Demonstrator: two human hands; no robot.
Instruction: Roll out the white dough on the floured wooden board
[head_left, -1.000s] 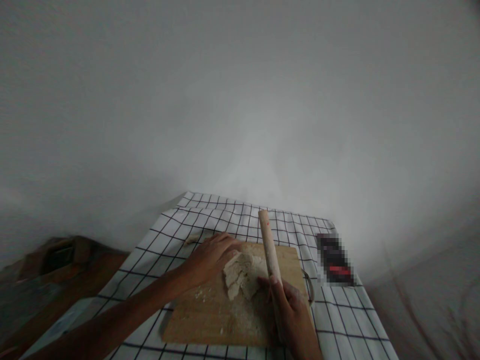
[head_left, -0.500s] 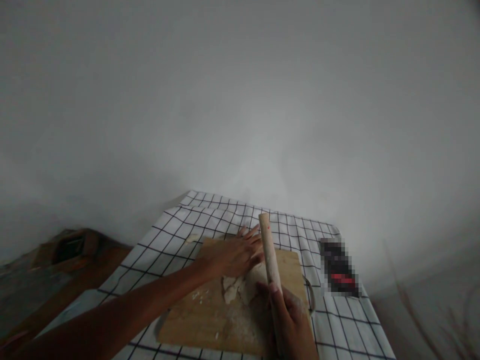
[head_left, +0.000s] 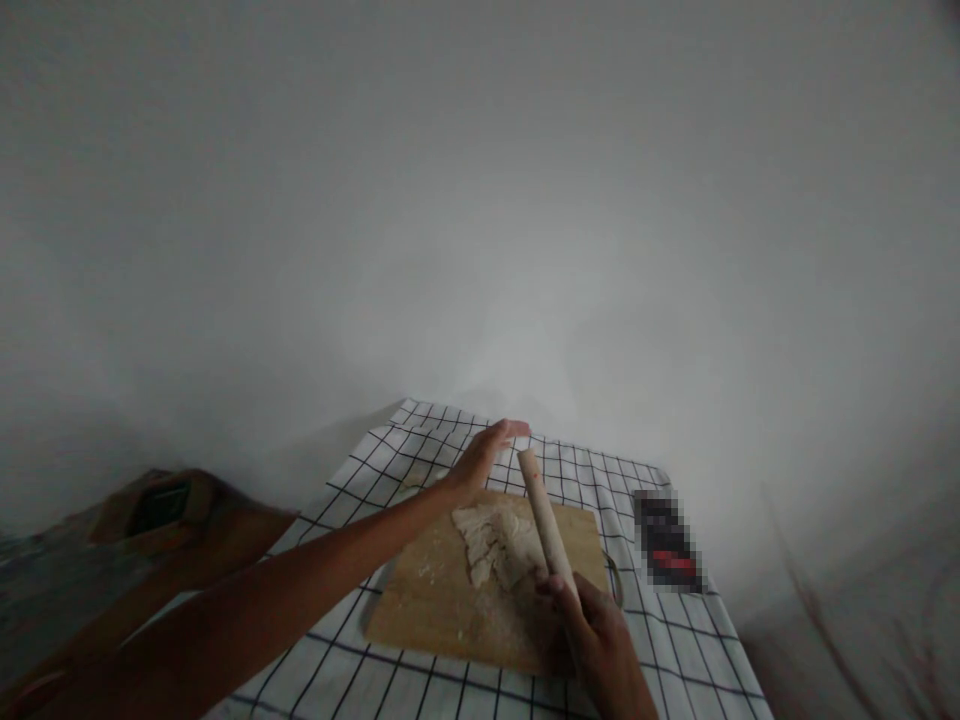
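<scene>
The board point(head_left: 450, 625) lies on the cloth point(head_left: 675, 640). Dough point(head_left: 495, 540) sits on the board toward 12 o'clock, the pin point(head_left: 544, 515) at its 3 o'clock. A blurred object point(head_left: 667, 540) lies at the board's 3 o'clock.

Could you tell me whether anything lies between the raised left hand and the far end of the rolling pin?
Nothing visible does. The left hand is open just above the far tip of the rolling pin, with only air between. The right hand holds its near end over the dough.

Pixelated obj point(head_left: 667, 541) — unreadable, right of board point(head_left: 450, 620)
</scene>
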